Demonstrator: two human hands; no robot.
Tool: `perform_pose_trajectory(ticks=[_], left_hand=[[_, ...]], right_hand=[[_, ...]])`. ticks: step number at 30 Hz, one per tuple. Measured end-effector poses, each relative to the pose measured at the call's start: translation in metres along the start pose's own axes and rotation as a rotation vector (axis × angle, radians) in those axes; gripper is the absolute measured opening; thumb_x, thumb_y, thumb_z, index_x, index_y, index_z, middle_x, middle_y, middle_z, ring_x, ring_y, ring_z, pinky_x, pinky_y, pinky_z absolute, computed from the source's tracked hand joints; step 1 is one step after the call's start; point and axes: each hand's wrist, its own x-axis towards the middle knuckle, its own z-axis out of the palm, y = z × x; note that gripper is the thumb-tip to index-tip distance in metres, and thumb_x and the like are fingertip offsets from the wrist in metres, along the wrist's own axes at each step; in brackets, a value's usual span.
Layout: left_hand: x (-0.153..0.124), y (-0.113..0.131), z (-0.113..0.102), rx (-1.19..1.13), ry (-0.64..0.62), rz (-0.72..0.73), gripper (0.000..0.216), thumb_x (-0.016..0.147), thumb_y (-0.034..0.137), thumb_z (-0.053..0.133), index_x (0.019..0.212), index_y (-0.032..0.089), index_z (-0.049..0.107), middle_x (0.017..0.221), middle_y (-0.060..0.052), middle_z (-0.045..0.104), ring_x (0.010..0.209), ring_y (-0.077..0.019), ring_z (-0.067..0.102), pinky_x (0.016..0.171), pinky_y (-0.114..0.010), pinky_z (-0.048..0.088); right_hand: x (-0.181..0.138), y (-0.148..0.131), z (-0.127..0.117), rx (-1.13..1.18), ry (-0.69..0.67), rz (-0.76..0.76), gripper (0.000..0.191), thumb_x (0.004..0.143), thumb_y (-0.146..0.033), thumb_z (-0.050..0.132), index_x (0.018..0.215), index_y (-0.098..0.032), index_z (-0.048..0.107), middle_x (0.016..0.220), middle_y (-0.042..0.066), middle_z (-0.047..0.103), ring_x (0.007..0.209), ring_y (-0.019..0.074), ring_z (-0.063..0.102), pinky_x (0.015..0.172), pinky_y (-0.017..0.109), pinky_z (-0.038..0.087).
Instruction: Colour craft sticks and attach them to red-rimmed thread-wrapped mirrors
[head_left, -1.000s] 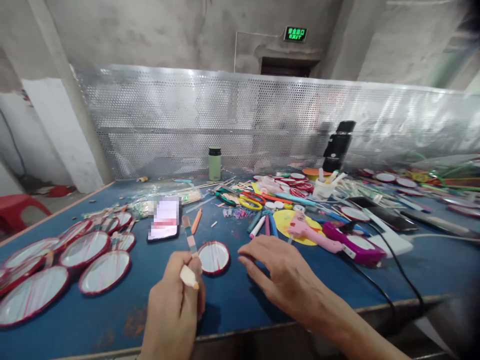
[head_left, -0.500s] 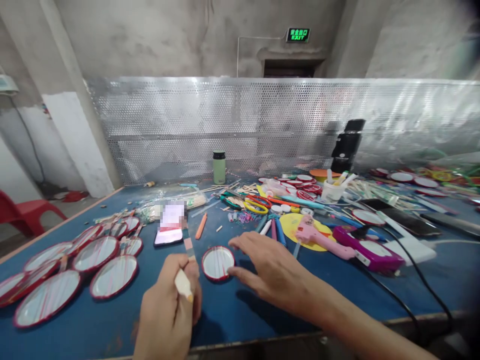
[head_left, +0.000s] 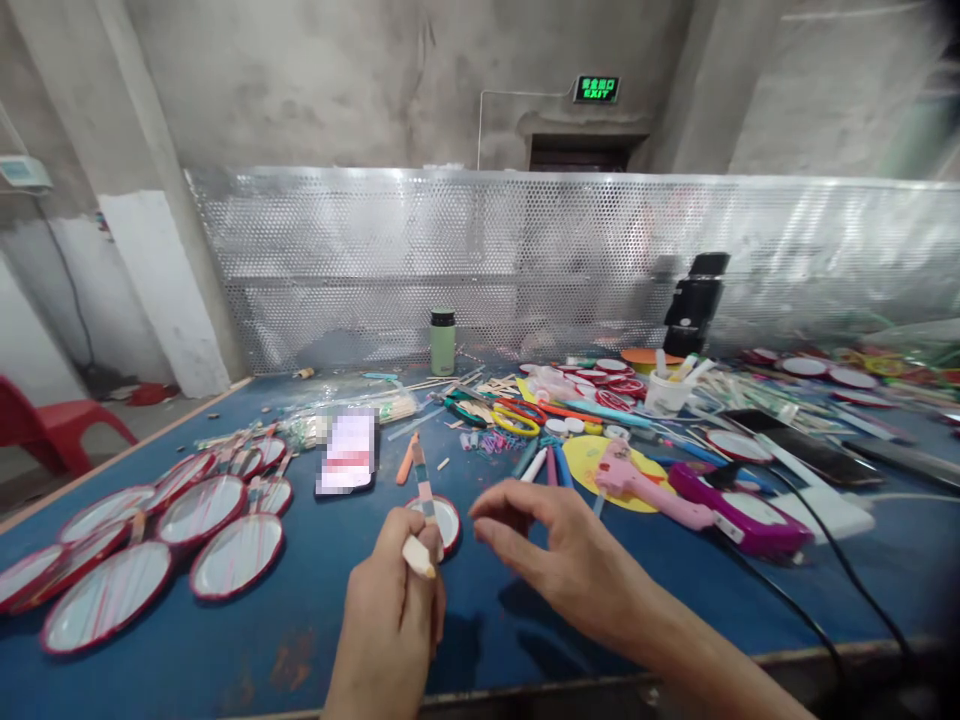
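Note:
My left hand (head_left: 394, 615) is closed around a flat stick with coloured bands (head_left: 422, 478). A pale, blunt-ended piece (head_left: 417, 556) pokes out over its fingers; whether it belongs to the same stick I cannot tell. Just beyond, the stick crosses a small round disc with a red rim (head_left: 448, 522) and a pale glossy face, partly hidden by the hand. My right hand (head_left: 551, 545) hovers to the right of that disc, fingers curved, thumb and forefinger apart, nothing visible between them. Behind the left hand lie an orange marker (head_left: 407, 459) and a lit phone (head_left: 351, 450).
Several larger red-rimmed discs (head_left: 237, 556) with sticks lie at left. To the right are a pink glue gun (head_left: 652, 488) on a yellow disc, a purple device (head_left: 761, 520) and black cables (head_left: 787, 600). Scissors (head_left: 517, 418), a green bottle (head_left: 442, 345) and a cup of pens (head_left: 666, 393) stand farther back.
My left hand has moved right with the striped stick, which now overlaps the small disc. My right hand has drawn slightly away from the disc's edge, its fingers more curled.

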Motion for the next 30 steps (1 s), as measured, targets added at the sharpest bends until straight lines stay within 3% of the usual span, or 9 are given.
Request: perform_pose_trajectory(ticks=[3,9,16,21,24,30], left_hand=[[-0.002,0.003,0.009,-0.026,-0.034,-0.007,0.040,0.096,0.058,0.041,0.076,0.024,0.048,0.042,0.009,0.041,0.040,-0.0122,0.038,0.045,-0.022,0.029],[-0.007,0.005,0.031,0.015,0.015,0.103,0.032,0.098,0.049,0.041,0.079,0.024,0.050,0.054,0.008,0.043,0.047,-0.0124,0.040,0.049,-0.025,0.026],[-0.004,-0.006,0.040,0.057,-0.027,0.209,0.027,0.101,0.039,0.036,0.078,0.025,0.042,0.062,0.006,0.047,0.052,-0.0133,0.043,0.053,-0.026,0.028],[-0.005,-0.009,0.039,0.140,-0.051,0.219,0.023,0.100,0.035,0.034,0.085,0.025,0.048,0.062,0.003,0.054,0.050,-0.0149,0.047,0.051,-0.027,0.028],[-0.007,-0.012,0.031,0.238,0.010,0.199,0.022,0.100,0.033,0.034,0.091,0.024,0.053,0.060,0.002,0.058,0.046,-0.0157,0.050,0.048,-0.027,0.028],[-0.010,-0.031,0.012,0.320,0.108,0.207,0.020,0.099,0.032,0.039,0.091,0.025,0.055,0.055,0.005,0.057,0.043,-0.0167,0.056,0.047,-0.025,0.035]], right_hand=[[-0.017,-0.007,0.000,0.160,-0.060,0.106,0.025,0.094,-0.034,0.055,0.085,-0.018,0.071,0.072,-0.002,0.064,0.066,0.0122,0.054,0.060,0.022,0.040],[-0.030,-0.004,0.010,0.259,0.039,0.164,0.032,0.092,-0.040,0.056,0.075,-0.017,0.068,0.070,-0.001,0.063,0.066,0.0129,0.053,0.061,0.022,0.040],[-0.033,0.003,0.011,0.284,0.092,0.148,0.036,0.092,-0.047,0.054,0.075,-0.018,0.067,0.068,-0.001,0.061,0.064,0.0129,0.052,0.059,0.022,0.041],[-0.035,0.006,0.011,0.157,0.145,0.136,0.038,0.091,-0.047,0.051,0.069,-0.019,0.060,0.061,-0.003,0.050,0.058,0.0121,0.043,0.053,0.023,0.036],[-0.033,0.013,0.005,0.064,0.164,0.208,0.036,0.089,-0.045,0.052,0.066,-0.019,0.058,0.060,-0.003,0.050,0.058,0.0127,0.044,0.053,0.024,0.035],[-0.018,0.030,-0.012,-0.241,0.065,0.345,0.024,0.083,-0.031,0.053,0.063,-0.019,0.058,0.060,-0.001,0.056,0.059,0.0140,0.050,0.055,0.025,0.033]])
